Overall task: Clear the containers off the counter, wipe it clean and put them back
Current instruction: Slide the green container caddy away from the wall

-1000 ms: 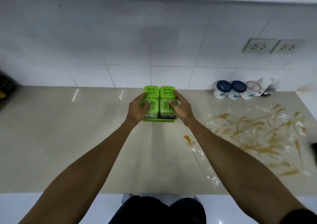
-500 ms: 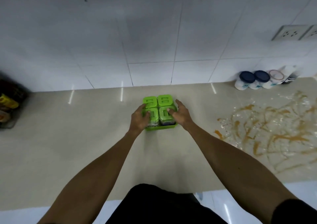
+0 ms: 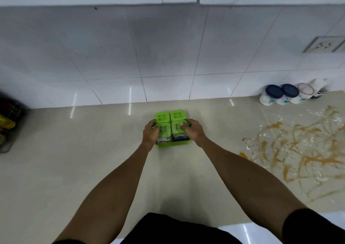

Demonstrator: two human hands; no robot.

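The tray of four green-lidded jars is dead ahead at 12 o'clock, mid-counter and nearer the wall than me. My left hand is clamped on its left side, fingers curled round the edge and thumb pressing the front-left lid. My right hand grips the right side the same way, thumb on the front-right lid. I cannot tell whether the base touches the counter or is just off it.

The step, as I judge it, is parking this set on the clean part so the dirty part can be wiped. To do it well I hold the tray level, bring both sides down together, and pin the front jars with my thumbs so none tips. Only the tray wall holds the back pair, so no jerks. I let go only once it sits flat.

From the tray, the spill of orange streaks and white powder spreads from 3 to 4 o'clock, near but apart, and I should steer clear of it. At 2 o'clock three tubs and a bottle stand against the wall, just behind the mess, and probably must move too. A socket sits above them. At 9 o'clock, well apart, a dark basket marks the counter's left end. Nothing blocks the tray itself.
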